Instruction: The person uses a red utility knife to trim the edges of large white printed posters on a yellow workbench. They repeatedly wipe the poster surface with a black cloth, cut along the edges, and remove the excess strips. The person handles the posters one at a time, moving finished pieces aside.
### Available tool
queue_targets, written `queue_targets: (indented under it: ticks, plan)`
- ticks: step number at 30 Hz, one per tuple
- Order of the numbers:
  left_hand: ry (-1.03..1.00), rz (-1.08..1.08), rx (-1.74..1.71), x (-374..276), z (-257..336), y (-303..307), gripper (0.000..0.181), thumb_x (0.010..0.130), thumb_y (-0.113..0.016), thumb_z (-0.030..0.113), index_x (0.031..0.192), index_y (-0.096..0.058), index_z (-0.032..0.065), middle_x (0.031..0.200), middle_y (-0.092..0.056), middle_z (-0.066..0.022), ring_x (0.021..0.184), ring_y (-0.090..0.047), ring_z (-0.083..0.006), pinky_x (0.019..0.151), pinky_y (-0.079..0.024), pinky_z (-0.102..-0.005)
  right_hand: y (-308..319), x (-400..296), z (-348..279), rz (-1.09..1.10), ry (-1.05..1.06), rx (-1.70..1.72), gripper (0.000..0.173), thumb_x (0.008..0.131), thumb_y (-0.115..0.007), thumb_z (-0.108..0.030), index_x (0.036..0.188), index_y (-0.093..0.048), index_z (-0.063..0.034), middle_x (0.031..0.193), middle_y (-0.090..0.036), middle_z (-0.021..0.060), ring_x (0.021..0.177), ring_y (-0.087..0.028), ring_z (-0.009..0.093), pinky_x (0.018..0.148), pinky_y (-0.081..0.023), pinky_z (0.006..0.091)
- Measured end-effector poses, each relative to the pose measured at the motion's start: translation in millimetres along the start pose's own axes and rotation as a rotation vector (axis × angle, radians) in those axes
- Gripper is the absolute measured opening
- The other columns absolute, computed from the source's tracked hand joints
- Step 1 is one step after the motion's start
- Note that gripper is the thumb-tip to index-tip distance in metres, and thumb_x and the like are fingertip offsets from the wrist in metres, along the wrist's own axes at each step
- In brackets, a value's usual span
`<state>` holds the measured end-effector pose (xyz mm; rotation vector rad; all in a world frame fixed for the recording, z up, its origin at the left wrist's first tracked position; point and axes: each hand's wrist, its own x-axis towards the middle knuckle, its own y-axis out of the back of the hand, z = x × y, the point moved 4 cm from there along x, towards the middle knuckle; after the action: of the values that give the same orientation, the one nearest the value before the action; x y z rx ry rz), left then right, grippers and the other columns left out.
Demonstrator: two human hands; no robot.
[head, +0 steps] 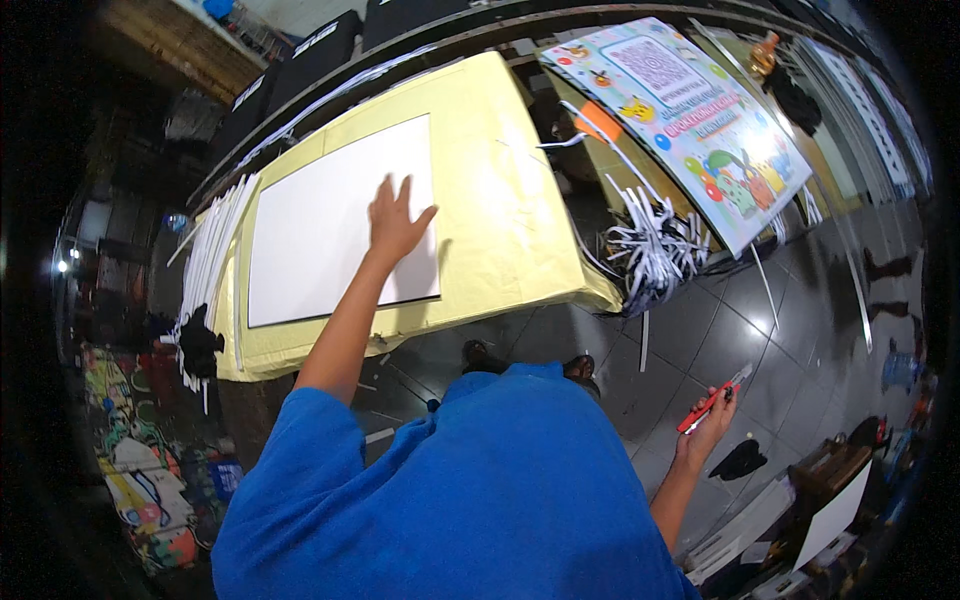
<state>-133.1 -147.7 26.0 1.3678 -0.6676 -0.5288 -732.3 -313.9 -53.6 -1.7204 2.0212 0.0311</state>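
A white rectangular board (322, 217) with a thin dark lower edge lies on a table covered in yellow paper (502, 225). My left hand (397, 221), fingers spread, is over the board's right part; whether the palm presses on it I cannot tell. Off to my right side, away from the table and above the floor, my right hand (709, 420) grips a red utility knife (709, 409). Its blade end points up and to the right.
A printed cartoon poster board (682, 120) leans at the right, above a bundle of white trimmed strips (652, 240). Long white strips (217, 262) hang at the table's left end. Dark floor tiles (675, 337) carry scraps. A wooden box (829, 465) stands lower right.
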Motion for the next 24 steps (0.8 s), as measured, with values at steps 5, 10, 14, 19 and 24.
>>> queue_targets:
  ticks: [5,10,14,19,24]
  plan:
    - [0.179,-0.268,0.073,-64.8,-87.0,-37.1,0.096,0.083,-0.049,0.071,0.154,-0.015,0.0152,0.157,-0.007,-0.0253,0.145,-0.005,-0.0429,0.107,-0.01,-0.0705,-61.0,-17.8,-9.1,-0.084,0.065,-0.096,0.035,0.099,-0.051,-0.017,0.132,-0.042,-0.0077,0.092,-0.057,0.0043,0.064,-0.052,0.007,0.054,-0.044,0.0225]
    - [0.029,-0.268,0.027,-106.2,-110.1,-25.6,0.099,0.079,-0.051,0.074,0.154,-0.017,0.0177,0.157,-0.006,-0.0255,0.145,-0.004,-0.0436,0.108,-0.005,-0.0697,-140.5,-59.7,-3.3,-0.237,0.139,-0.205,0.038,0.099,-0.049,-0.011,0.136,-0.039,-0.0063,0.095,-0.056,0.0058,0.063,-0.051,0.008,0.053,-0.044,0.0232]
    - [-0.072,-0.285,-0.004,-138.8,-142.2,-10.6,0.097,0.078,-0.055,0.071,0.153,-0.02,0.0196,0.157,-0.008,-0.0244,0.145,-0.005,-0.043,0.108,-0.005,-0.0688,-201.5,-99.5,7.9,-0.377,0.141,-0.228,0.043,0.099,-0.049,-0.009,0.139,-0.036,-0.0061,0.095,-0.056,0.0062,0.062,-0.051,0.008,0.053,-0.044,0.0231]
    - [-0.18,-0.314,-0.022,-191.0,-185.6,8.5,0.095,0.078,-0.057,0.069,0.152,-0.023,0.0217,0.157,-0.011,-0.0234,0.146,-0.006,-0.0403,0.111,-0.005,-0.0651,-255.3,-139.7,21.4,-0.555,0.215,-0.343,0.046,0.098,-0.052,-0.01,0.141,-0.035,-0.006,0.093,-0.058,0.0061,0.063,-0.051,0.007,0.054,-0.044,0.0217]
    - [0.007,-0.195,-0.111,-245.1,-220.5,29.7,0.086,0.077,-0.069,0.051,0.147,-0.033,0.0136,0.153,-0.022,-0.0234,0.144,-0.016,-0.0388,0.112,-0.013,-0.0615,-283.9,-144.8,40.8,-0.693,0.19,-0.359,0.043,0.099,-0.051,-0.009,0.139,-0.036,-0.0059,0.094,-0.059,0.0056,0.066,-0.051,0.006,0.055,-0.043,0.02]
